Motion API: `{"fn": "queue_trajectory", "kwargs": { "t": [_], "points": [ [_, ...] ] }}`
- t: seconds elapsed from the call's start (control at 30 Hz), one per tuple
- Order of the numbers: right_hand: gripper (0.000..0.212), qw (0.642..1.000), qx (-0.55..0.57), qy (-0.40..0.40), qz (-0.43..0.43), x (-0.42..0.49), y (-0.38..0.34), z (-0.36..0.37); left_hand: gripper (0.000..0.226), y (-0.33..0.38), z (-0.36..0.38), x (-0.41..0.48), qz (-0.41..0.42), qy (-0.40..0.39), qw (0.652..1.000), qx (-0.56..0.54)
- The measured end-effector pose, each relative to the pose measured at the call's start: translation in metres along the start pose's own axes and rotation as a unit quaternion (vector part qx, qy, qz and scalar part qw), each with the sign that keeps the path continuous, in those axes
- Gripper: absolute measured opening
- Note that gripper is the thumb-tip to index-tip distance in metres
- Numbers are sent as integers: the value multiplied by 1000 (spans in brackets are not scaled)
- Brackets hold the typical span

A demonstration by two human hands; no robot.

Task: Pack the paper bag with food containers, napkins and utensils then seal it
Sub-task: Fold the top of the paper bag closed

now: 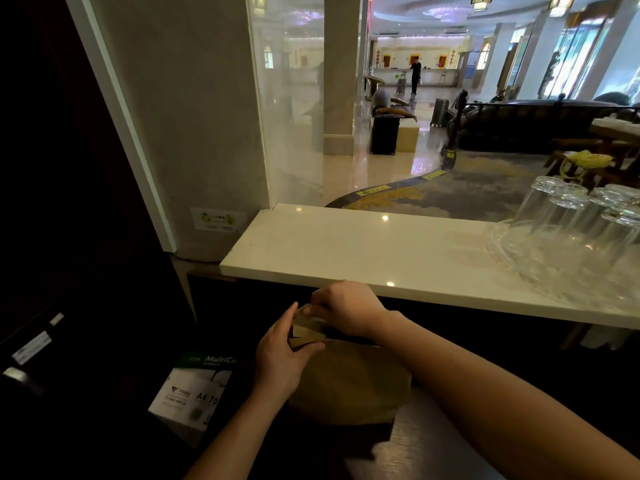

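A brown paper bag (349,382) stands on a dark lower desk below the white counter, its body bulging. Its top edge is folded over at the far left corner. My left hand (280,358) grips the folded flap from the left, thumb over the fold. My right hand (346,308) pinches the same folded top from above and behind. Whatever is inside the bag is hidden. No containers, napkins or utensils show outside it.
A white marble counter (363,251) runs just beyond the bag. Several upturned clear glasses (571,230) stand on a glass tray at its right end. A pack of A4 paper (194,389) lies to the left on the dark desk. A person stands far off in the lobby.
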State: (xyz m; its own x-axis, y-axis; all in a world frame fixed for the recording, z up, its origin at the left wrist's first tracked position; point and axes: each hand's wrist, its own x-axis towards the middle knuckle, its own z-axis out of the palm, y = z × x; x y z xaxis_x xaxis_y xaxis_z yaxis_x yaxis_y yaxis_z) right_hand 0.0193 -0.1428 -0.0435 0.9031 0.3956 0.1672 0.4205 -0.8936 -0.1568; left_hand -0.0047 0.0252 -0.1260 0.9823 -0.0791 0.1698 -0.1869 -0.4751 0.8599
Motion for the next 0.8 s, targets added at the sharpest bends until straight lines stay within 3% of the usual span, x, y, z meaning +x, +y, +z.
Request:
{"fn": "queue_trajectory", "kwargs": {
  "t": [0.1, 0.23, 0.3, 0.37, 0.43, 0.47, 0.53, 0.63, 0.7, 0.8],
  "points": [
    [34, 998, 12, -12, 55, 2, 2, -3, 79, 2, -2, 2, -12, -9, 1000, -21],
    [26, 996, -44, 40, 61, -34, 27, -12, 37, 6, -3, 8, -16, 4, 999, -31],
    [18, 990, -67, 62, 110, -63, 48, -16, 29, 5, -4, 10, -9, 9, 1000, -16],
    [11, 976, -24, 80, 203, -89, 65, -19, 26, 5, -3, 11, 1, 15, 1000, -8],
    [11, 948, 101, 124, 275, -111, 74, -11, 26, 4, -2, 14, 14, 21, 1000, 0],
    [18, 927, 177, 154, 292, -123, 75, -4, 26, 5, -1, 14, 21, 21, 1000, 6],
    [50, 877, 330, 193, 292, -144, 73, 13, 25, 4, 0, 14, 37, 19, 999, 15],
    [90, 831, 464, 172, 254, -162, 66, 39, 26, 2, 1, 16, 42, 20, 999, 14],
    [81, 829, 475, 150, 253, -155, 61, 47, 27, 1, 1, 16, 43, 15, 999, 6],
    [30, 803, 465, 221, 300, -129, 60, 54, 37, 1, -1, 15, 47, 0, 999, 1]
  ]
}}
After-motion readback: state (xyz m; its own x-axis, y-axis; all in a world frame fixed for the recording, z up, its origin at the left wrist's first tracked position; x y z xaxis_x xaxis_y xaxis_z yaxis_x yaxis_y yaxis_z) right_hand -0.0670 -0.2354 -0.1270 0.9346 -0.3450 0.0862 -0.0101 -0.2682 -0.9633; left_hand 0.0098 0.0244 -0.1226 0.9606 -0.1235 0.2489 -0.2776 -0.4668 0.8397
